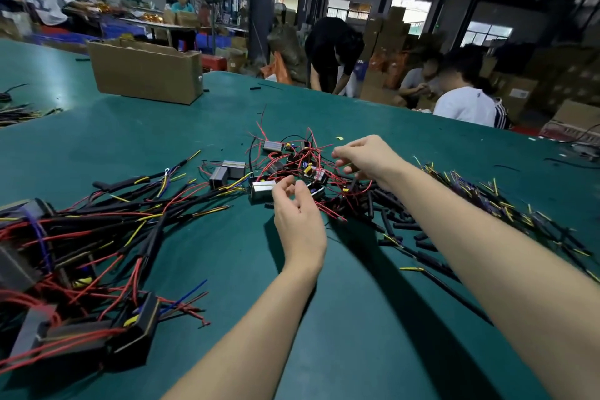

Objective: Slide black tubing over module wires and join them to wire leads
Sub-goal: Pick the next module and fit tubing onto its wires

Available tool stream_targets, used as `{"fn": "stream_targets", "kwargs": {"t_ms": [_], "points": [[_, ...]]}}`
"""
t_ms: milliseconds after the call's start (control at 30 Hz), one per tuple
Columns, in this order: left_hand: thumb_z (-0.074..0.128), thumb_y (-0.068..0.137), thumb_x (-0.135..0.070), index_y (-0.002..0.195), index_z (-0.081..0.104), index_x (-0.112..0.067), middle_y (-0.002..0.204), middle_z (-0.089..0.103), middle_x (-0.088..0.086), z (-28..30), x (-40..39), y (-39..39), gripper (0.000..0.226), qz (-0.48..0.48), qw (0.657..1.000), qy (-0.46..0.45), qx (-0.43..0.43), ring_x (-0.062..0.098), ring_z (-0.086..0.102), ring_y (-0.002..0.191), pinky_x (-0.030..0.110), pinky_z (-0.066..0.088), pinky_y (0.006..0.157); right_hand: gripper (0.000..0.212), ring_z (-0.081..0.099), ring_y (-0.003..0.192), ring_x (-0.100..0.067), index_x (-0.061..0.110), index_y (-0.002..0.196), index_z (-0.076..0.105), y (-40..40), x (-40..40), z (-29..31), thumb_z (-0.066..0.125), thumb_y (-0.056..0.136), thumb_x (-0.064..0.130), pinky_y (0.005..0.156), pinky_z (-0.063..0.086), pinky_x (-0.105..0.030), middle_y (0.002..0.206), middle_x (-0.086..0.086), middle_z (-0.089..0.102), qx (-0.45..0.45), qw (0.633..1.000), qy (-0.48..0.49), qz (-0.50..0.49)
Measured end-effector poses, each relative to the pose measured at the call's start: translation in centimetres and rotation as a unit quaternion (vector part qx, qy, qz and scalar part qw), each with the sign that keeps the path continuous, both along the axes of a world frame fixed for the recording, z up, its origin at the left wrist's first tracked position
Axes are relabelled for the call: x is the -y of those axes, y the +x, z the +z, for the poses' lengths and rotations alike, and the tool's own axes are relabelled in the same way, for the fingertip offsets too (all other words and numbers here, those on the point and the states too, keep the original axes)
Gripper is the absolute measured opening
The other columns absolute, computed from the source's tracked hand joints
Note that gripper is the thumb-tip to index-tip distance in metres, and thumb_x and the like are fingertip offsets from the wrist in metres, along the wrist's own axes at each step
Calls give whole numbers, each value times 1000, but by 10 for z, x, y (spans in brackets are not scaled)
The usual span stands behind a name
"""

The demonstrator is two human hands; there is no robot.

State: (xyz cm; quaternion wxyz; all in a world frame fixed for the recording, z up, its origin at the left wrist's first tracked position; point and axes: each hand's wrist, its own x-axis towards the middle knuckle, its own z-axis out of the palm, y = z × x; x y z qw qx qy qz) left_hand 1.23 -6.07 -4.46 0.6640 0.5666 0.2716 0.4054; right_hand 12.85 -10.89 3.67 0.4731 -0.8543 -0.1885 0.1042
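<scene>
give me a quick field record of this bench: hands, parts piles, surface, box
left hand: fingers loosely curled, holding nothing, beside a silver module
right hand: fingers curled over the tangle of modules with red wires; whether it grips anything cannot be told
black tubing pieces: loose pile under the right forearm
wire leads: yellow-tipped pile, far right
finished harnesses: heap at left
surface: green table
cardboard box: far left, open top

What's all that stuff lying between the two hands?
In the head view, between the left hand and the right hand lies a tangle of red wires with small modules mixed in.
</scene>
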Motion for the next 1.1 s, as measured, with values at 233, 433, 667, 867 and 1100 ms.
{"fn": "stream_targets", "kwargs": {"t_ms": [233, 433, 667, 867, 1100], "points": [[42, 99, -29, 115, 49, -23, 90, 68, -6, -2, 0, 1, 18, -61, 997, 40, -23, 21, 64, 87, 35, 46, 86, 47, 54, 87, -23, -2, 110, 64, 11, -42, -15, 68, 85, 38, 67, 36, -25, 101, -12, 61, 60, 988, -127, -67], [44, 98, -27, 106, 51, -26, 79, 61, -15, -3, 1, 4, 11, -52, 997, 51, -22, 23, 64, 87, 32, 42, 77, 19, 54, 76, -15, 8, 73, 69, 9, -45, -2, 68, 85, 22, 71, 40, -22, 71, -4, 63, 143, 981, 92, -96], [43, 98, -24, 110, 51, -23, 87, 56, -13, -2, 1, 3, 14, -49, 998, 46, -10, 20, 62, 92, 22, 35, 71, 20, 63, 73, -27, 15, 70, 58, 13, -22, 20, 59, 91, 12, 83, 52, -44, 66, -6, 64, 246, 931, 230, -141], [44, 98, -25, 106, 50, -25, 96, 59, -6, -1, -1, 3, 10, -42, 999, 23, 9, 22, 62, 91, 22, 38, 71, 27, 57, 52, -10, 20, 70, 51, 3, 6, 50, 54, 94, 9, 57, 50, -26, 64, 1, 61, 273, 913, 280, -112], [49, 98, -20, 118, 51, -15, 116, 56, 4, 13, -3, -9, 21, 16, 990, 99, 102, 15, 52, 108, 32, 41, 94, 16, 54, 57, -12, 16, 80, 57, -41, 51, 56, 56, 95, 14, 54, 42, -23, 73, -5, 64, 175, 958, 225, 15]]}}
